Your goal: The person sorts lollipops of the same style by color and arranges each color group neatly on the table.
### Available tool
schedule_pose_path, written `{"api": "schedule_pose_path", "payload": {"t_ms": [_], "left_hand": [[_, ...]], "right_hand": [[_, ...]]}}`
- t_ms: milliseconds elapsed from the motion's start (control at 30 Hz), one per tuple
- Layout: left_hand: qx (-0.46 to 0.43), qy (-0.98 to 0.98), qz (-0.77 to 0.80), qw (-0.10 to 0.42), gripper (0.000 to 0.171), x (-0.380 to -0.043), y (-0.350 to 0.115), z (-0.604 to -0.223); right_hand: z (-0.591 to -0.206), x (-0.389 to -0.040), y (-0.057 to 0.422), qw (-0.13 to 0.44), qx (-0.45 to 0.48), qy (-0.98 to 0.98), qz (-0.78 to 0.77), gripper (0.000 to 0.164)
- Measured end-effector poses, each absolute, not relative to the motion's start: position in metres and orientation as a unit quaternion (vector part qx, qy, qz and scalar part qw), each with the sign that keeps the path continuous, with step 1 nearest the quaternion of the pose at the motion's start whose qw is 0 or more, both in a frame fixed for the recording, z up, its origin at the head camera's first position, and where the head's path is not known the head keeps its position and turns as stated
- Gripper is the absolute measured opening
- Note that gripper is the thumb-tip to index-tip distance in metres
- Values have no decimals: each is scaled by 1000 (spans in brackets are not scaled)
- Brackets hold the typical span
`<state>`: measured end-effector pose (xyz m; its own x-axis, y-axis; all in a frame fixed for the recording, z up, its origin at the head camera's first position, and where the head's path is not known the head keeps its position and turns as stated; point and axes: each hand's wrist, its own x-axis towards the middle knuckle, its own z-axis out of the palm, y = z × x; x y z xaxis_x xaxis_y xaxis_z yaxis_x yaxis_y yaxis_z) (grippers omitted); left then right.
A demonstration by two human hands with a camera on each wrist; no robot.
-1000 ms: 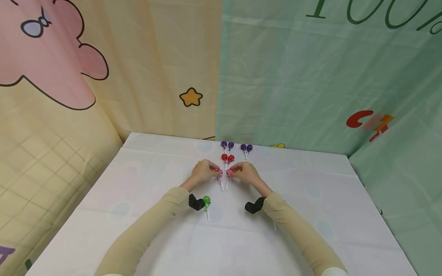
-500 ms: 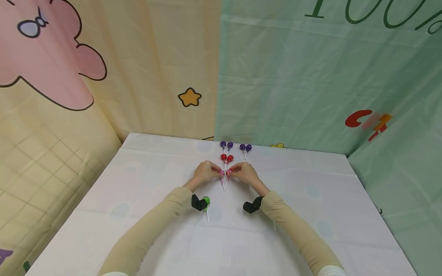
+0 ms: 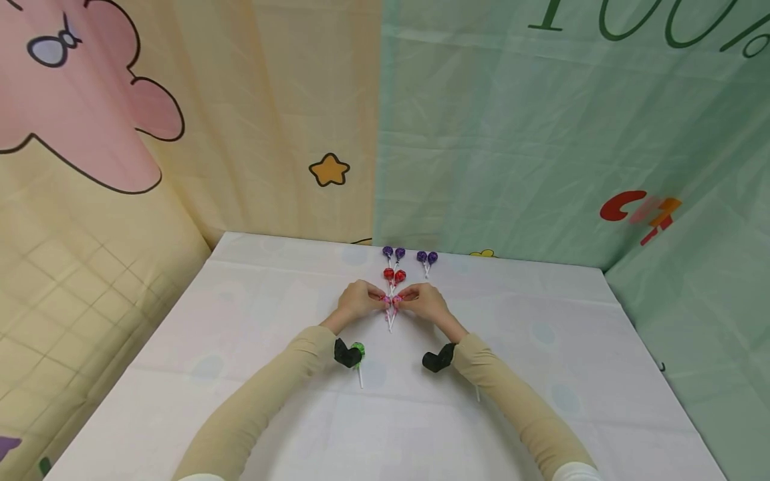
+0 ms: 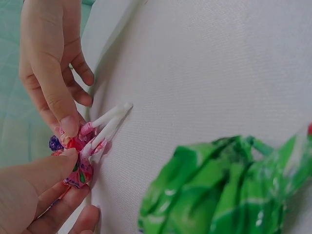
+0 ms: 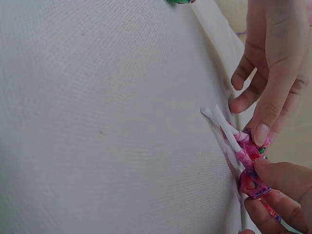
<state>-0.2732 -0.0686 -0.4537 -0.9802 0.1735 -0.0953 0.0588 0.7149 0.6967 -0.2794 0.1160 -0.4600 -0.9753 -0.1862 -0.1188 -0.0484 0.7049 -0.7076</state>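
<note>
Two pink-wrapped lollipops lie side by side near the middle of the table, their white sticks converging toward me. My left hand [image 3: 357, 299] pinches the left lollipop [image 4: 83, 176] by its wrapped head between thumb and fingers. From the other side, my right hand [image 3: 426, 302] pinches the head of the right lollipop [image 5: 249, 183]. The heads are close together, and the stick ends meet or nearly meet on the cloth. Just beyond them lie two red lollipops [image 3: 388, 274] with their sticks pointing toward the pink heads.
Behind the red pair lie two purple lollipops [image 3: 388, 252], with another purple pair [image 3: 433, 257] to their right. A green lollipop [image 3: 360, 364] lies beside my left wrist. One white stick [image 3: 478, 394] shows under my right forearm. Curtains [image 3: 481, 167] border the white-covered table [image 3: 361, 434].
My left hand has moved slightly right, bringing its pink lollipop against or close to the other one. The two stick ends, apart before, now come together. The right hand has barely moved.
</note>
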Motion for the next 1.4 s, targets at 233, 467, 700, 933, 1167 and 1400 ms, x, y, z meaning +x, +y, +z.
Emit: {"api": "schedule_pose_path", "payload": {"t_ms": [233,467,700,933,1167,1400], "left_hand": [[62,924,370,74,24,-274,-68,-453],[67,927,364,66,24,-272,-67,-452],[64,926,365,72,24,-271,-67,-450],[62,925,368,73,26,-270,-68,-449],[53,927,364,73,28,-266,-72,-447],[51,927,365,61,29,-261,-80,-443]], "right_hand": [[-459,-279,116,97,-60,917,-382,25],[-458,-276,115,86,-66,918,-382,25],[-459,-276,115,86,-65,918,-381,27],[-460,-276,117,90,-68,917,-382,30],[-454,-274,122,92,-73,916,-383,31],[-447,-269,135,94,-69,922,-370,32]]}}
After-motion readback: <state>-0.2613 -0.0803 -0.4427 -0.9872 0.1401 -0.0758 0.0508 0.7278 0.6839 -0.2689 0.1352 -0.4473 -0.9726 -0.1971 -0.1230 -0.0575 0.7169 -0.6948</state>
